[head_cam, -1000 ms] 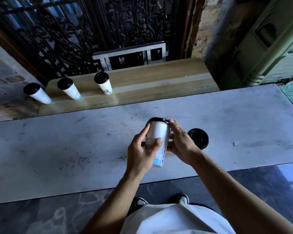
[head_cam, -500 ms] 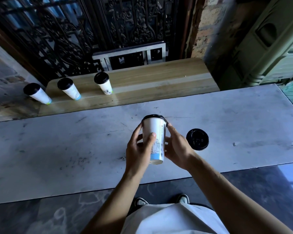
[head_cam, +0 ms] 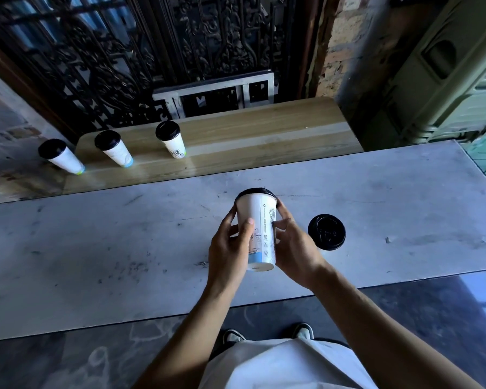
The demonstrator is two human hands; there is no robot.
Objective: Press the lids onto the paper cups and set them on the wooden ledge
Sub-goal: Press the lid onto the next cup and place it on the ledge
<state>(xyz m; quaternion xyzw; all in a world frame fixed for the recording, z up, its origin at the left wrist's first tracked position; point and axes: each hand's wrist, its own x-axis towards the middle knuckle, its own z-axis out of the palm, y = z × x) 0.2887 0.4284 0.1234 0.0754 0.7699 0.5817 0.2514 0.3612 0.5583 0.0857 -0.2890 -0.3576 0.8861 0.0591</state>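
Note:
A white paper cup [head_cam: 260, 228] with a black lid on top is held above the grey counter [head_cam: 124, 248], lifted off its surface. My left hand [head_cam: 230, 248] wraps its left side with the thumb across the front. My right hand [head_cam: 295, 245] grips its right side. A loose black lid [head_cam: 326, 232] lies on the counter just right of my right hand. On the wooden ledge [head_cam: 250, 136] beyond the counter stand two lidded cups [head_cam: 114, 148] [head_cam: 171, 138]. A third lidded cup [head_cam: 61, 155] stands just off the ledge's left end.
An ornate black iron grille [head_cam: 152, 51] rises behind the ledge, with a metal frame [head_cam: 216, 91] at its foot. A green bin [head_cam: 446, 80] stands at the right. The counter's near edge runs just in front of my body.
The cup has been raised and turned more upright between my hands and shifted slightly left. Both hands keep their grip. The loose lid has not moved.

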